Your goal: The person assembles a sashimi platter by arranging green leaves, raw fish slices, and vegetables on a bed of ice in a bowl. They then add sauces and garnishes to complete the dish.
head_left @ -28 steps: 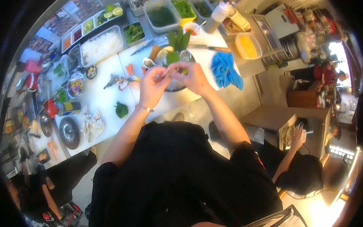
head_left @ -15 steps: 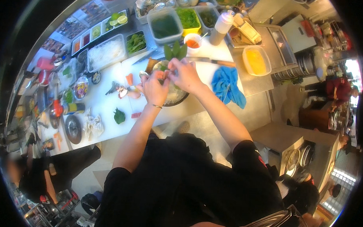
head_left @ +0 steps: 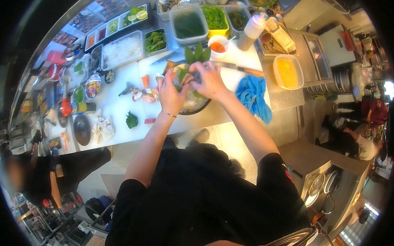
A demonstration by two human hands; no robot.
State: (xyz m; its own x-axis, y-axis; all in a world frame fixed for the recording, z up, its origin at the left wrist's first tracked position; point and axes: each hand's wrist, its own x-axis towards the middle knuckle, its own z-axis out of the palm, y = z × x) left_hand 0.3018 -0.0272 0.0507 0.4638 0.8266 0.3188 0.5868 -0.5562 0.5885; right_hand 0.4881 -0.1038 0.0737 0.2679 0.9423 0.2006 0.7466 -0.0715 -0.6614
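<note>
A dark round bowl of ice [head_left: 192,106] stands at the near edge of the white cutting board, with green leaves [head_left: 197,53] upright at its back. Over it my left hand [head_left: 170,97] and right hand [head_left: 210,83] face each other, fingers curled and thumbs almost meeting. A small pinkish slice [head_left: 187,79] that looks like raw fish is between their fingertips, beside a green leaf. My hands hide part of the bowl's contents. Left of the bowl lie a shrimp [head_left: 128,89], pink pieces [head_left: 139,95], an orange piece [head_left: 145,81] and a serrated green leaf [head_left: 131,120].
A knife [head_left: 251,70] lies behind my right hand, near a crumpled blue cloth [head_left: 253,98]. Behind the board stand a squeeze bottle [head_left: 252,33], a sauce cup [head_left: 218,47] and tubs of greens [head_left: 188,25]. A yellow-filled tub [head_left: 288,73] sits right. A co-worker [head_left: 43,174] stands left.
My hands have spread slightly apart, uncovering the pinkish slice between them. The whole view has shifted a little. The co-worker at left has moved an arm toward the counter.
</note>
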